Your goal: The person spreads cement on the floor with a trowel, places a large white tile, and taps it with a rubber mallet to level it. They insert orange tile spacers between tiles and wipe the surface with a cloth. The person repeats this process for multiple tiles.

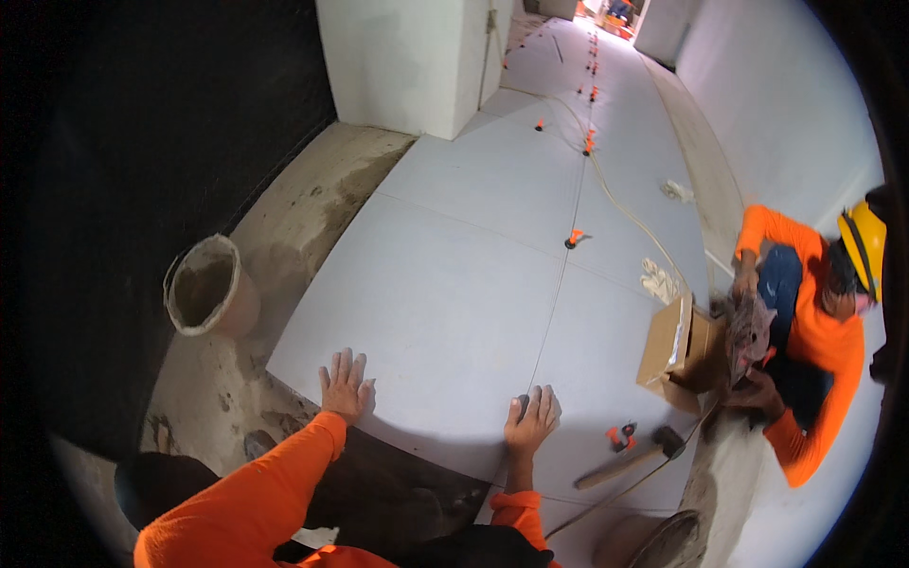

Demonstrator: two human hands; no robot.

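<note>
My left hand (346, 386) lies flat on the near left part of a large pale grey floor tile (431, 312), fingers spread. Flat at the tile's near right, beside the long joint, rests my right hand (532, 419), with its fingers stretched out. A small dark object shows by its thumb; I cannot tell what it is or whether the hand touches it. An orange-and-black tile leveling clip (573, 239) stands farther along the same joint. To the right of my right hand lie a mallet (625, 462) with a wooden handle and another orange-and-black clip (620, 437).
A dirty bucket (213, 289) stands on rough floor at left. At right, a co-worker (819, 322) in orange and a yellow helmet handles a crumpled bag beside an open cardboard box (680, 346). Pale gloves (660, 281) and a cable (625, 210) lie on the tiles. A white pillar (407, 66) rises beyond.
</note>
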